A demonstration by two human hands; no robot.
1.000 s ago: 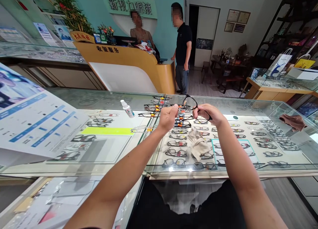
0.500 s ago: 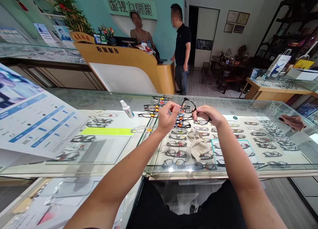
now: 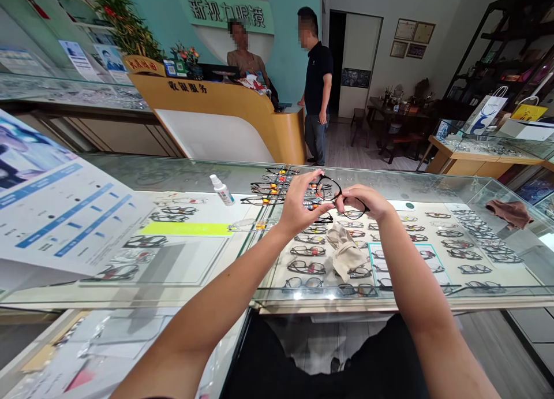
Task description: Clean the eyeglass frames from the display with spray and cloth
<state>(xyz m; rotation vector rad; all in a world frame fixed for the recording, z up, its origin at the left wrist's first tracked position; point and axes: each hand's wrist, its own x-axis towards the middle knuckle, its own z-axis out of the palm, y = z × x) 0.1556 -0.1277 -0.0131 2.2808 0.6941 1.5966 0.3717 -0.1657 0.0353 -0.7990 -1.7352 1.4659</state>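
Both of my hands hold a pair of black-framed glasses (image 3: pixel 332 189) just above the glass counter (image 3: pixel 182 176). My right hand (image 3: pixel 361 201) is closed on the right side of the frame. My left hand (image 3: pixel 299 207) pinches the left lens rim with thumb and fingertips, its other fingers spread. Under the hands, on the glass, lies a crumpled beige cloth (image 3: pixel 345 250). A small white spray bottle (image 3: pixel 222 190) stands to the left of my left hand.
Several rows of glasses lie inside the display case (image 3: pixel 454 243). A printed chart (image 3: pixel 64 214) rests on the counter at the left, a brown cloth (image 3: pixel 513 211) at the far right. Two people stand at a yellow reception desk (image 3: pixel 242 113) beyond.
My left hand has shifted right along the frame from its left end to the lens rim, and its fingers have opened out. The right hand has stayed put.
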